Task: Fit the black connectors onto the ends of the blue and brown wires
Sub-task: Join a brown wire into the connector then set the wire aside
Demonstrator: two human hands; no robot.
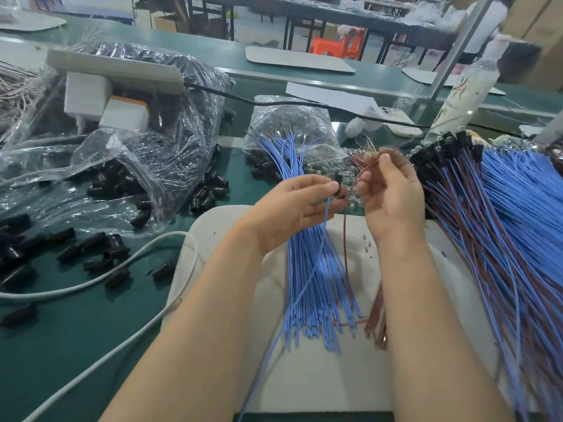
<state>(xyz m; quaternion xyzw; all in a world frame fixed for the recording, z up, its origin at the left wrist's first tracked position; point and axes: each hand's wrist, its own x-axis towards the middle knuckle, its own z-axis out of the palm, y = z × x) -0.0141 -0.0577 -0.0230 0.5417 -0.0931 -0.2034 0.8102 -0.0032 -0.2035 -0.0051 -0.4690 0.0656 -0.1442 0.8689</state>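
My left hand (292, 205) pinches a small black connector (338, 180) between thumb and fingers, and a blue wire (326, 213) hangs down from it. My right hand (393, 190) pinches the top end of a brown wire (345, 239) that curves toward the connector. A loose bundle of blue wires (316, 287) lies on the white mat (231, 239) under my hands. Several brown wires (376, 318) lie beside them, partly hidden by my right forearm. Loose black connectors (91, 254) are scattered on the green table at left.
Clear plastic bags of black connectors (146, 159) sit at left. A bag of small clear parts (292, 129) lies ahead. A large heap of blue and brown wires with black connectors on them (493, 208) fills the right. A white cable (91, 281) crosses the green table.
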